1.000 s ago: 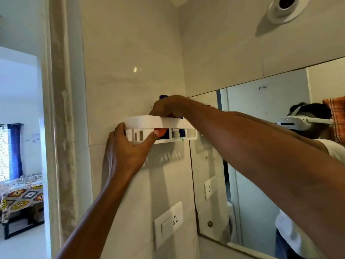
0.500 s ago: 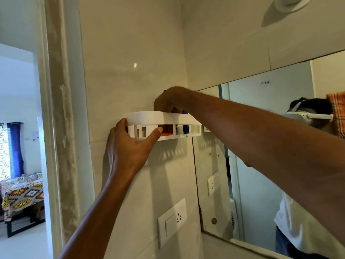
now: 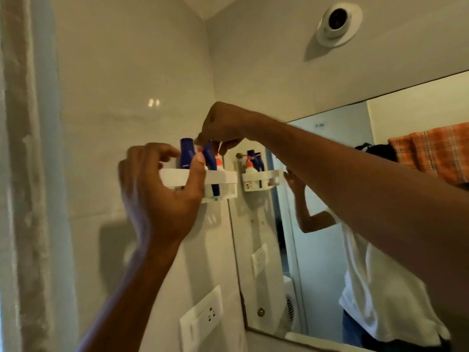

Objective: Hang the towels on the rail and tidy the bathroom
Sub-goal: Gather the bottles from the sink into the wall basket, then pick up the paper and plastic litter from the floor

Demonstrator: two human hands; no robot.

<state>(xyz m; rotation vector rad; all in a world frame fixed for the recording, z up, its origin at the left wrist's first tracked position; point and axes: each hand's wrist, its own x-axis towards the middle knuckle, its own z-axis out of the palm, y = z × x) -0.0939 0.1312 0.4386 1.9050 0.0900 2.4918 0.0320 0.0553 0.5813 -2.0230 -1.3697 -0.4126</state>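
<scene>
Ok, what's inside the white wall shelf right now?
A blue bottle, a slanted blue tube and an orange-capped white bottle stand in the shelf. The left hand grips its front, hiding whatever sits behind.

A white socket plate (image 3: 201,317) sits on the wall (image 3: 127,72) beside the mirror (image 3: 317,250), a round white fitting (image 3: 338,21) high above.
</scene>
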